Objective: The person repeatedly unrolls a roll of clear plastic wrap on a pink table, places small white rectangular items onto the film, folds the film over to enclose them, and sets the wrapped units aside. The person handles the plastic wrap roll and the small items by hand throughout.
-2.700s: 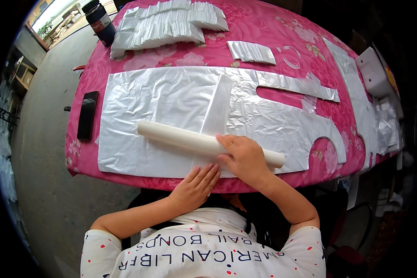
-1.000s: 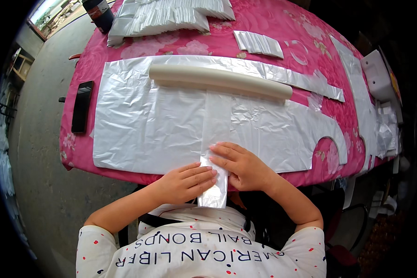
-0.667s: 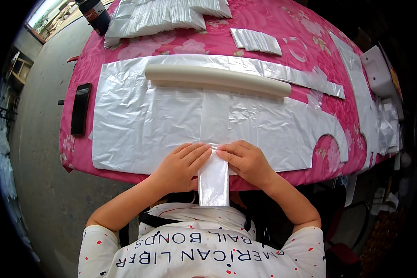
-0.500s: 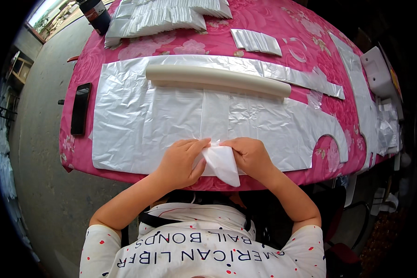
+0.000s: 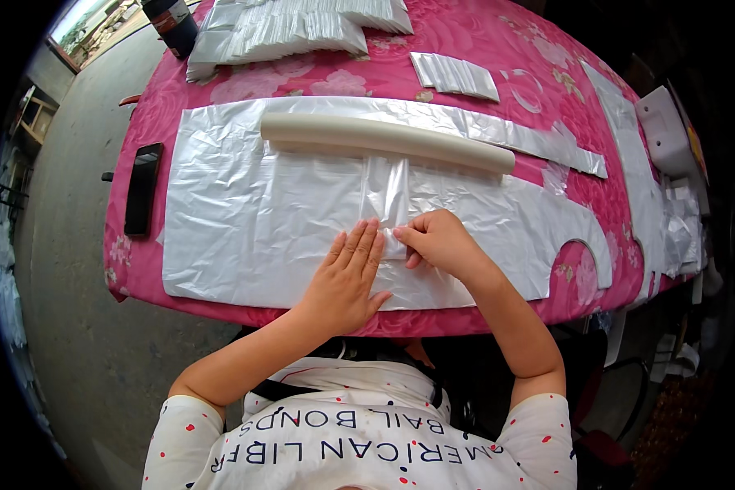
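The narrow strip of shiny, see-through whitish plastic film [image 5: 385,192] lies on top of the large crinkled sheet of silvery-white plastic [image 5: 245,220], near the middle of its length. The strip comes out from beneath the long, smooth, off-white cylindrical roll [image 5: 384,140] and goes toward the person. Its surface catches bright streaks of light, with some wrinkles, and its near end is found at the two hands (the fingers partly cover it, so I cannot tell exactly how it is folded there).

The left hand [image 5: 347,278] is laid flat, palm down, with the long fingers nearly together and the thumb spread out to the side; it grasps nothing, and its fingertips press upon the left edge of the strip. The right hand [image 5: 441,241] is curled, and its thumb and forefinger make a narrow pinch on the strip at the right edge, just beside the left fingertips.

The big sheet is thin and full of small creases, with a rounded cut-out at its right end. It lies on a pink flowered tablecloth [image 5: 514,45]. To the left of the sheet is a black rectangular phone [image 5: 144,189]; beyond the sheet is a short row of folded white plastic packets [image 5: 455,76].
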